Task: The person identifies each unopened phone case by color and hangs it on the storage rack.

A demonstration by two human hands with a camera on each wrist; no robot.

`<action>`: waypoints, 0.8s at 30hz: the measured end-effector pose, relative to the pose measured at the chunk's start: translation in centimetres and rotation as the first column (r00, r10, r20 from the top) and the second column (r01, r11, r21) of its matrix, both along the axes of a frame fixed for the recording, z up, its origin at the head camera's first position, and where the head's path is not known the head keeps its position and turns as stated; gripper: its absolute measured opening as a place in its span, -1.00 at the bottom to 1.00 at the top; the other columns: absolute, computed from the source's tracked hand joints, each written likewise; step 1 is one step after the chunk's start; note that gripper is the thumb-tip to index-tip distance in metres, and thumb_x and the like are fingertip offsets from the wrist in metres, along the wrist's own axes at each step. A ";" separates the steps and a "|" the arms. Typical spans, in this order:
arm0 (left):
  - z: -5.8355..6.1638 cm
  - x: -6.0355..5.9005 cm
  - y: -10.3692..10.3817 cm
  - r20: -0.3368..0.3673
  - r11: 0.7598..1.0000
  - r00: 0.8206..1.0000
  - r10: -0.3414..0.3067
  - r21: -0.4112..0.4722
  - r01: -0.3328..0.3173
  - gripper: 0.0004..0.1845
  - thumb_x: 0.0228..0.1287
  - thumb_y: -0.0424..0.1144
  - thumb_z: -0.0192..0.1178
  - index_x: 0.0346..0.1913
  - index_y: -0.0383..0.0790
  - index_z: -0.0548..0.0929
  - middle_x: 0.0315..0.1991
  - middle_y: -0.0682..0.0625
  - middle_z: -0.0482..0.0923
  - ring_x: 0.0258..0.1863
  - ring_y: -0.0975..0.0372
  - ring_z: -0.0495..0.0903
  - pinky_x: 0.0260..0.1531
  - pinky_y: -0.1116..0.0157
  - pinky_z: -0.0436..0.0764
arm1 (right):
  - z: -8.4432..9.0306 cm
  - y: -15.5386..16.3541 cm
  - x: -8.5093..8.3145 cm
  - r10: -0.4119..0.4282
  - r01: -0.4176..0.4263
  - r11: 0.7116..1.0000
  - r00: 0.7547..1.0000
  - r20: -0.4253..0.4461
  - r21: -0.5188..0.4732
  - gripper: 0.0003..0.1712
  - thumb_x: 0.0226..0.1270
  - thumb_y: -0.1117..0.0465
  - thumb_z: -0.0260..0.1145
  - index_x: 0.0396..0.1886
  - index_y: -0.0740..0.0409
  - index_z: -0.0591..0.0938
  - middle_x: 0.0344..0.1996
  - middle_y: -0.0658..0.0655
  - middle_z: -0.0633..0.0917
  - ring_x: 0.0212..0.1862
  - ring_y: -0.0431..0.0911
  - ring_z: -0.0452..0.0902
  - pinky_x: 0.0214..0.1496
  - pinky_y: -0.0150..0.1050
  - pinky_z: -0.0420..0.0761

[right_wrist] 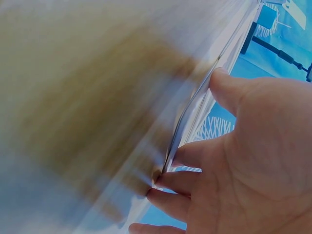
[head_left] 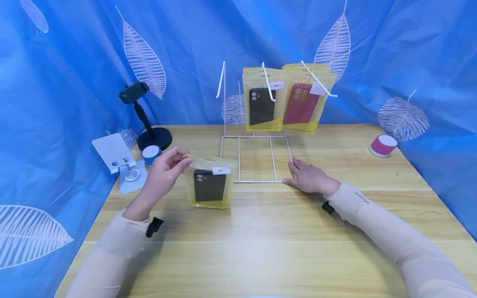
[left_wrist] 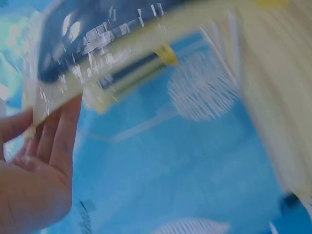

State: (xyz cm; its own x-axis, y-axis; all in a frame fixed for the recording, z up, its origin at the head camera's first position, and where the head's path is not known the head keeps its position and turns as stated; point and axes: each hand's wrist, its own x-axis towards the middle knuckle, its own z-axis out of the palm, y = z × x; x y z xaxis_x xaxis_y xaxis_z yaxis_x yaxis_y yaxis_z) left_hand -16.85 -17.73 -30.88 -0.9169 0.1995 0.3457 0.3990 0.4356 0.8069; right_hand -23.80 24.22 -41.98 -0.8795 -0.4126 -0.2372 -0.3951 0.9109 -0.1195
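My left hand (head_left: 164,169) pinching the top corner of the yellow phone-case packet (head_left: 210,182), holding it just above the worktop (head_left: 268,240), my right hand (head_left: 309,178) lying flat, fingers seemingly touching the white wire rack (head_left: 257,157) base.

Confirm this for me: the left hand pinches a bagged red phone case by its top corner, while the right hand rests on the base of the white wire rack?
Not quite. The bagged phone case pinched by the left hand is black, not red, as the head view shows. The red one hangs on the white wire rack, whose base the right hand does rest on.
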 end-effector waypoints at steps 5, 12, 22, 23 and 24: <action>1.7 -0.9 3.8 -0.036 0.997 0.999 -0.003 0.077 0.006 -0.81 0.49 -0.25 0.10 -0.11 -0.35 0.54 -0.40 -0.17 0.56 -0.51 0.10 0.41 -0.53 0.39 0.40 | -0.1 0.1 0.0 -0.003 0.003 1.000 1.000 -0.007 -0.002 -0.01 0.49 -0.34 -0.04 0.56 0.33 0.06 0.57 0.36 0.01 0.56 0.28 -0.04 0.48 0.31 0.16; 4.2 -2.6 8.8 -0.159 0.971 0.982 -0.099 0.201 0.130 -0.85 0.48 -0.30 0.12 -0.13 -0.37 0.52 -0.47 -0.11 0.52 -0.58 0.15 0.33 -0.58 0.38 0.32 | -0.1 -0.1 0.0 -0.002 0.001 1.000 1.000 -0.012 -0.024 -0.02 0.49 -0.32 -0.01 0.56 0.33 0.07 0.57 0.36 0.02 0.56 0.26 -0.03 0.48 0.30 0.18; 6.2 -4.9 13.0 -0.228 0.951 0.969 -0.090 0.269 0.152 -0.88 0.45 -0.32 0.15 -0.18 -0.35 0.53 -0.64 0.03 0.33 -0.68 0.23 0.22 -0.63 0.36 0.24 | 0.0 -0.1 0.1 0.007 -0.006 1.000 1.000 0.004 -0.006 -0.07 0.52 -0.25 0.01 0.56 0.33 0.06 0.57 0.36 0.01 0.57 0.26 -0.04 0.46 0.32 0.19; 6.2 -5.2 13.2 -0.231 0.951 0.969 -0.088 0.270 0.151 -0.88 0.45 -0.32 0.15 -0.17 -0.36 0.53 -0.65 0.04 0.31 -0.68 0.23 0.20 -0.62 0.36 0.23 | 0.1 -0.1 0.1 0.007 -0.007 1.000 1.000 0.003 -0.008 -0.07 0.52 -0.25 0.01 0.56 0.34 0.07 0.57 0.36 0.01 0.57 0.27 -0.04 0.46 0.32 0.19; 6.3 -5.4 13.3 -0.230 0.951 0.969 -0.087 0.270 0.149 -0.88 0.45 -0.32 0.15 -0.17 -0.35 0.53 -0.65 0.05 0.29 -0.67 0.24 0.19 -0.61 0.36 0.23 | 0.1 -0.1 0.1 0.006 -0.006 1.000 1.000 0.003 -0.011 -0.06 0.51 -0.25 0.01 0.55 0.35 0.08 0.57 0.37 0.01 0.57 0.27 -0.04 0.46 0.32 0.19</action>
